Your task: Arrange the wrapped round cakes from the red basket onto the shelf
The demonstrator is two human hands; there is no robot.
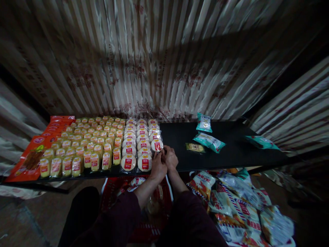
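On a black shelf (177, 137), round white crackers in clear wrappers with red labels stand in three overlapping columns. My left hand (158, 168) and my right hand (170, 158) meet at the near end of the right-hand column. Their fingers are closed at the lower edge of its front wrapped cracker (156, 145), and the fingertips are partly hidden. Left of these columns, small yellow wrapped cakes (95, 161) stand in many close rows. Orange flat packets (36, 154) overlap at the far left end.
Teal packets (209, 141) and a small yellow-green packet (195, 147) lie on the shelf's right part. Beneath my arms is a red basket (108, 192) with packets inside. Snack bags (231, 206) fill a container at lower right. Striped curtain (154, 68) hangs behind.
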